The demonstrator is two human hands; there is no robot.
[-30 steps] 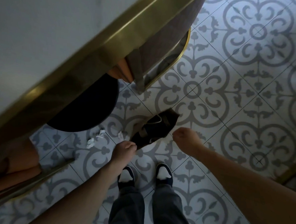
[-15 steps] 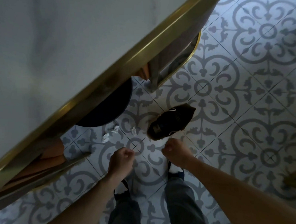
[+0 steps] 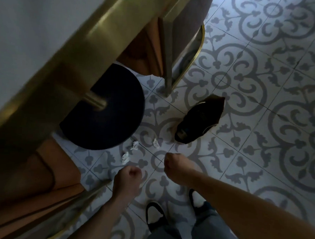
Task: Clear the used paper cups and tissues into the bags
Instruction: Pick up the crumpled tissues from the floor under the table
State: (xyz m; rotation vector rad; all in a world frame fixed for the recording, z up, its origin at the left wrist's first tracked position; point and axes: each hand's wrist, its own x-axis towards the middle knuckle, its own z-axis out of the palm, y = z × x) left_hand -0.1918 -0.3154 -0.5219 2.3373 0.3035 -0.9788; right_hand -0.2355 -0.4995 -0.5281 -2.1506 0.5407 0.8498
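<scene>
Dim tiled floor (image 3: 264,88); bag (image 3: 200,119) contents indistinct; tissues (image 3: 133,145) blurred, fists closed.

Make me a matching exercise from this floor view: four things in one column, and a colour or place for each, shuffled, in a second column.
Column one:
1. dark bag
2. crumpled tissues
3. table base
4. chair seat

Column two:
A. orange, at lower left
B. round and black, under the table
C. white scraps on the tiles beside the base
D. lying open on the floor, ahead of the right hand

Pairs: 1-D, 2-C, 3-B, 4-A
</scene>
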